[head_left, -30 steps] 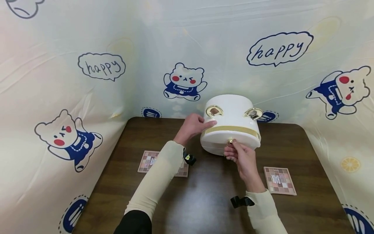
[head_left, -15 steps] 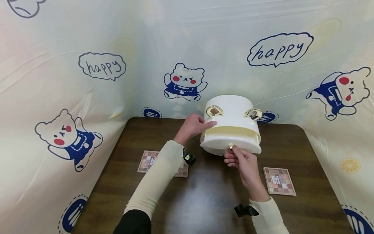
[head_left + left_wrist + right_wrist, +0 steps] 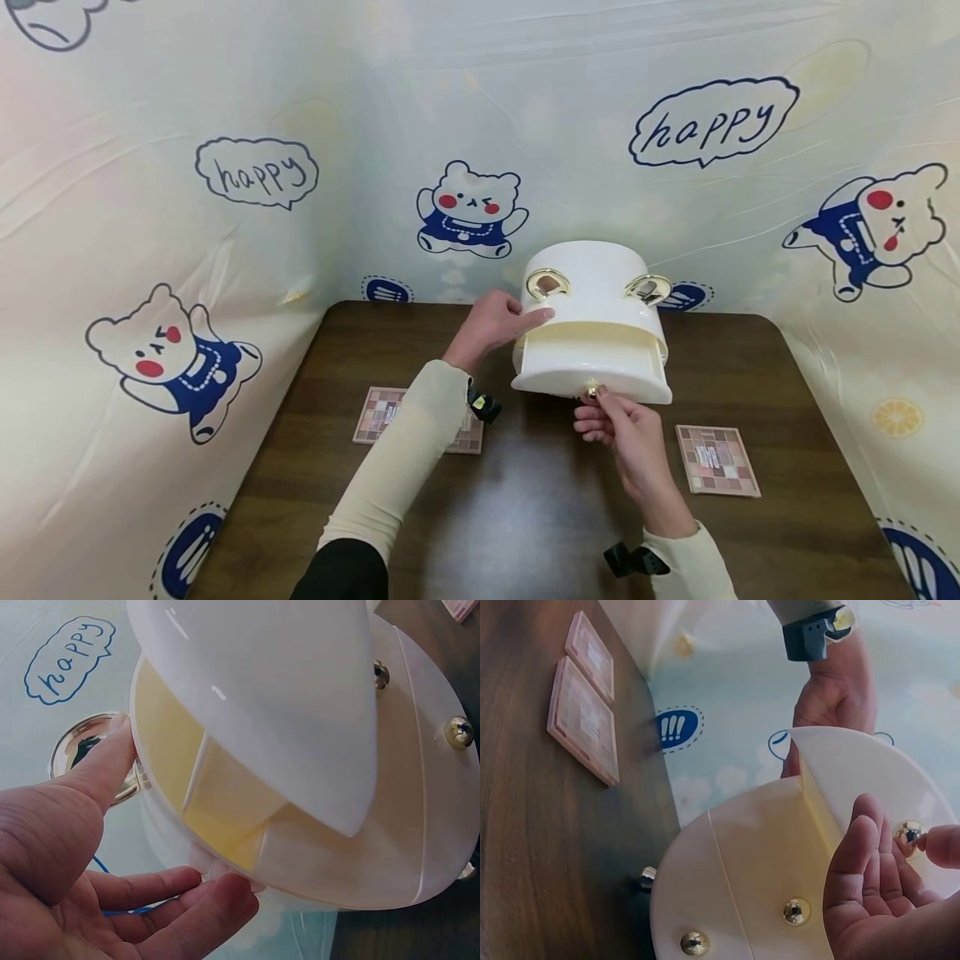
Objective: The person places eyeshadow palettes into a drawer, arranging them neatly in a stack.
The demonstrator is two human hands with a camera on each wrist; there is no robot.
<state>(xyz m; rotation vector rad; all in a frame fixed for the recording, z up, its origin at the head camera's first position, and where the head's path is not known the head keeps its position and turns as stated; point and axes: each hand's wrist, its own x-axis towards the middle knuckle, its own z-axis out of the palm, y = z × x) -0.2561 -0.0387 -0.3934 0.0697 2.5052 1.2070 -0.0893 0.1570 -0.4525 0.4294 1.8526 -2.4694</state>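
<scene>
A white storage box [image 3: 588, 275] with gold ear-like rings stands at the back of the table. Its upper drawer [image 3: 592, 375] is pulled partway out, showing a cream interior [image 3: 161, 724] in the left wrist view. My left hand [image 3: 491, 325] holds the box's left side, thumb lying on the shell beside a gold ring and fingers bent against the side. With thumb and finger, my right hand [image 3: 633, 446] pinches the round gold knob [image 3: 909, 836] on that drawer's front. Lower gold knobs [image 3: 796, 911] show on the front underneath. The drawer's floor is largely hidden.
One flat makeup palette [image 3: 717, 461] lies right of the right hand. Two more, a palette [image 3: 585, 724] and a smaller-looking palette [image 3: 594, 649], lie on the left, partly covered by the left sleeve in the head view. A printed cloth [image 3: 360, 100] hangs behind the dark wooden table [image 3: 510, 533].
The right hand has drawn the upper drawer outward toward me, widening the gap from a narrow slit. The left hand has kept its place on the box.
</scene>
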